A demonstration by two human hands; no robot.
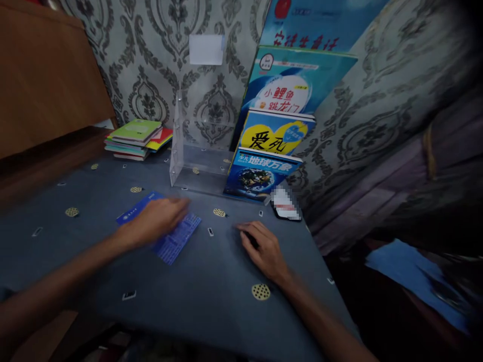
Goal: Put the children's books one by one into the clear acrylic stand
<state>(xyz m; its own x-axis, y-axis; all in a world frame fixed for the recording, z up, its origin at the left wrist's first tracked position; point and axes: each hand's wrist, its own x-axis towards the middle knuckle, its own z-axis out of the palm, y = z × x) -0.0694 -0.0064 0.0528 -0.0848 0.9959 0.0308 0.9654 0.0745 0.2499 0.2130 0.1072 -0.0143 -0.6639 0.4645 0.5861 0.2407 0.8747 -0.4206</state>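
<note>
My left hand (160, 213) hovers over or rests on a blue printed leaflet (177, 240) lying on the table; its fingers are smeared by motion, so I cannot tell whether they grip anything. Loosely bent on the cloth to the right is my right hand (264, 249), a gap showing between thumb and fingers and nothing held. Behind both hands stands a clear acrylic rack (199, 183). Its left part shows no books, while its right part holds tiered picture books, the front one a blue book with a globe (254, 176).
A stack of colourful booklets (132, 138) sits at the back left. A phone-like object (286, 203), partly pixelated, lies beside the rack's right end. The patterned cloth (196, 296) covers the table, whose right edge borders a dark curtain (377, 186). Brown wooden furniture (49, 70) stands left.
</note>
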